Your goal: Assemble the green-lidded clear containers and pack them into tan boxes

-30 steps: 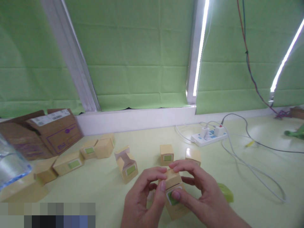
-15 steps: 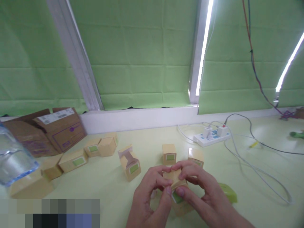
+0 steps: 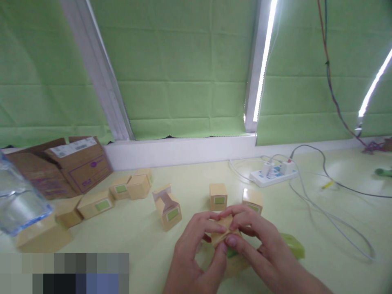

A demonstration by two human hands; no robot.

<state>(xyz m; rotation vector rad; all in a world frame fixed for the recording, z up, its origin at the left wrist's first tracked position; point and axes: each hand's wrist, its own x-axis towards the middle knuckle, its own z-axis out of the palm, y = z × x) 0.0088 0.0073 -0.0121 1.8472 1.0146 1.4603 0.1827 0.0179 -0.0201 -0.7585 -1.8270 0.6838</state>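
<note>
left hand [image 3: 196, 249] and right hand [image 3: 260, 245] together pinched the top flap of a small tan box [image 3: 226, 233] near the surface's [image 3: 321, 245] front edge.

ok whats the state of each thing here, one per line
held small box: gripped by left hand and right hand, top flaps pressed inward
box with raised flap: open
two boxes behind the hands: closed, upright
brown carton: flaps open
power strip: plugs inserted
</note>
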